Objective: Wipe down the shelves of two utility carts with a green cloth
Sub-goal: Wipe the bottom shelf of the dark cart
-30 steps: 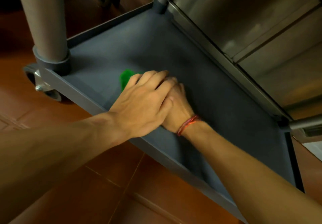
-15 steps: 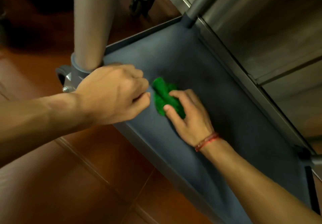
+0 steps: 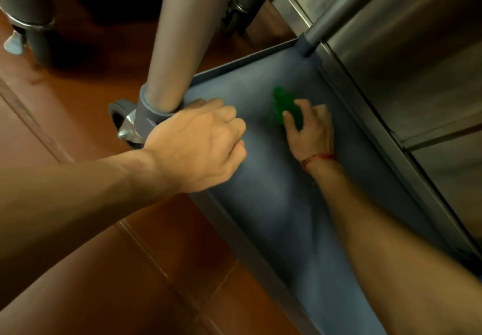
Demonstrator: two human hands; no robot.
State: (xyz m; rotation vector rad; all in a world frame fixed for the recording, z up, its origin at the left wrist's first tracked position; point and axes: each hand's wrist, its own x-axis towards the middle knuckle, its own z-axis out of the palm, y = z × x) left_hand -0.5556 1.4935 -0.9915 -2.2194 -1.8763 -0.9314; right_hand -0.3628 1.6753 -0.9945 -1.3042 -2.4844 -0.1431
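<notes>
My right hand (image 3: 313, 131) is out on the cart's grey-blue bottom shelf (image 3: 287, 217), right of centre in the frame. Its fingers (image 3: 319, 113) are curled over the bunched green cloth (image 3: 285, 105), with my thumb lying across its near side, so the cloth is pinched between thumb and fingers and held down against the shelf surface. The cloth sits in the far part of the shelf, nearer the corner with the thin upright post (image 3: 336, 11) than the near rim, and most of it pokes out past my fingertips toward the top of the frame. A red thread (image 3: 318, 157) circles that wrist.

My left hand (image 3: 198, 141) is at the middle of the frame, knuckles up, lying over the shelf's near rim just beside the thick corner post (image 3: 180, 34) and touching its grey collar. Those fingers are curled tight together and tucked under the palm; I cannot tell whether they actually clasp the rim.

Below and left of that post a caster wheel (image 3: 121, 123) shows with its metal bracket. A stainless steel cabinet (image 3: 417, 73) runs along the shelf's far side, filling the upper right. Reddish-brown floor tiles (image 3: 78, 243) fill the lower left.
</notes>
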